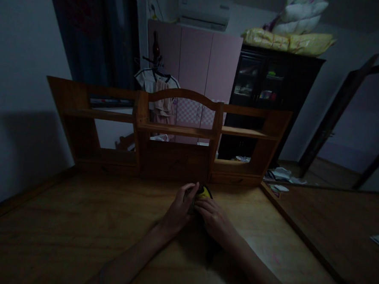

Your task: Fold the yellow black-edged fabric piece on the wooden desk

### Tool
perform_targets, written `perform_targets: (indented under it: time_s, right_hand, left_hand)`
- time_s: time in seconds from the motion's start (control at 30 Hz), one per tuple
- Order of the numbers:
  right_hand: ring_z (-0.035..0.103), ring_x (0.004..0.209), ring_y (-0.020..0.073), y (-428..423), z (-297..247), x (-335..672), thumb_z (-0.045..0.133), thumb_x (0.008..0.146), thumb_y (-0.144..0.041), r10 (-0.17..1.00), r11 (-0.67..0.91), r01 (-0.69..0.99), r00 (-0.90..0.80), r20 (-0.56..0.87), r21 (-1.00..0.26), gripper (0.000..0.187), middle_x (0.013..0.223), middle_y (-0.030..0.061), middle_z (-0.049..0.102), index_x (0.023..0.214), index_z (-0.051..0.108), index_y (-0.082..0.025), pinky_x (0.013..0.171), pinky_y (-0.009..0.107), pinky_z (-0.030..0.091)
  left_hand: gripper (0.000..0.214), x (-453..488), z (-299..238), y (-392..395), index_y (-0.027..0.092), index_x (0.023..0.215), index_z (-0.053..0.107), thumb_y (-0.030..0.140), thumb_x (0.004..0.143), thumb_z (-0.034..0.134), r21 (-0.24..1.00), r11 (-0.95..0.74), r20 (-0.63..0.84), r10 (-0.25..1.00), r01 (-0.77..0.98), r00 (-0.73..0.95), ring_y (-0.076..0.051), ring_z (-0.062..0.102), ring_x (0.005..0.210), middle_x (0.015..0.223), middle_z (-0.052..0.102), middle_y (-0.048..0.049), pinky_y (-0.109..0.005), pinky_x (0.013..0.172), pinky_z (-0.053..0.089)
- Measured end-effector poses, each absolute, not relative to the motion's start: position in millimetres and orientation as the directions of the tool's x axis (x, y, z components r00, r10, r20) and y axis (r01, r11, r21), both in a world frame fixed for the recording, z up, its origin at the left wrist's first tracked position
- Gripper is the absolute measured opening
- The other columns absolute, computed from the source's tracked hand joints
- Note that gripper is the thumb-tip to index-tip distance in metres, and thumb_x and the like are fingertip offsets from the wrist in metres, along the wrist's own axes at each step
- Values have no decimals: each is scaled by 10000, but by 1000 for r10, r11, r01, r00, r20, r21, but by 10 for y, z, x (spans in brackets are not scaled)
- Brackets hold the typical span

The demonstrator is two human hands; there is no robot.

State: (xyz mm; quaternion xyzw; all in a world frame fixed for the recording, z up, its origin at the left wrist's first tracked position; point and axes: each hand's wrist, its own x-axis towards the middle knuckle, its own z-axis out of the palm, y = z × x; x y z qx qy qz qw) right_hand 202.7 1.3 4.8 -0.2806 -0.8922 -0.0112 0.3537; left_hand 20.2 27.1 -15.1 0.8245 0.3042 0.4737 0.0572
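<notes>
A small yellow-and-black object [203,192] is held between my two hands, low over the wooden bed board [85,221]. Its kind is hard to make out in the dim light, and the fingers cover much of it. My left hand [183,206] is closed around its left side, thumb up along it. From the right, my right hand [213,215] presses bent fingers against the yellow part. A dark, thin edge curves past the object's upper right.
A wooden headboard with shelves [177,128] stands across the far end of the board. Beyond it are a pink wardrobe [194,61], a black cabinet [276,83] and hanging clothes [157,82]. A raised wooden edge [302,234] runs along the right, above the floor.
</notes>
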Motion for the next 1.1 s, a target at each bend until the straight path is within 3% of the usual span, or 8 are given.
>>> perform_targets:
  time_s: [0.53, 0.67, 0.77, 0.9, 1.0, 1.1]
  right_hand:
    - [513, 1238, 258, 25, -28, 2018, 455, 685, 66, 574, 810, 481, -532, 623, -336, 729, 1294, 99, 605, 1346, 530, -230, 1050, 471, 441]
    - [554, 1191, 242, 45, -67, 2015, 486, 670, 50, 602, 798, 406, -493, 628, -446, 673, 1249, 97, 626, 1270, 598, -232, 1030, 431, 451]
    - [591, 1141, 243, 46, -60, 2028, 553, 658, -1, 694, 714, 326, -443, 567, -620, 613, 1205, 74, 654, 1214, 638, -243, 1009, 413, 459]
    - [607, 1128, 271, 44, -23, 2090, 553, 611, -45, 862, 427, 271, -410, 298, -863, 633, 1201, 31, 679, 1193, 664, -269, 1001, 434, 456]
    - [608, 1125, 285, 52, -8, 2124, 535, 598, -68, 910, 298, 241, -366, 198, -924, 629, 1186, 13, 692, 1172, 685, -277, 993, 443, 455]
    - [599, 1127, 288, 52, 24, 2114, 551, 597, -81, 913, 336, 235, -319, 254, -912, 566, 1152, 12, 710, 1104, 723, -264, 1028, 445, 407]
  left_hand:
    - [896, 215, -41, 208, 349, 1513, 90, 104, 833, 621, 513, -716, 663, 681, 473, 311, -249, 417, 1284, 1386, 332, -78, -411, 1080, 395]
    - [927, 220, -67, 218, 355, 1512, 78, 88, 823, 637, 524, -706, 643, 695, 477, 322, -249, 419, 1286, 1393, 320, -80, -403, 1071, 405]
    - [916, 210, -81, 226, 370, 1508, 86, 95, 832, 640, 514, -704, 631, 697, 490, 341, -255, 413, 1291, 1403, 305, -78, -400, 1051, 422]
    - [910, 191, -63, 214, 374, 1506, 97, 136, 836, 665, 534, -699, 607, 708, 475, 360, -249, 438, 1273, 1413, 312, -74, -386, 1033, 438]
    - [917, 190, -59, 212, 361, 1508, 109, 176, 827, 695, 553, -702, 610, 708, 448, 356, -246, 440, 1279, 1413, 341, -75, -395, 1060, 414]
    - [983, 198, -98, 245, 316, 1512, 108, 182, 778, 748, 582, -686, 617, 723, 438, 312, -262, 406, 1317, 1432, 358, -93, -427, 1098, 372]
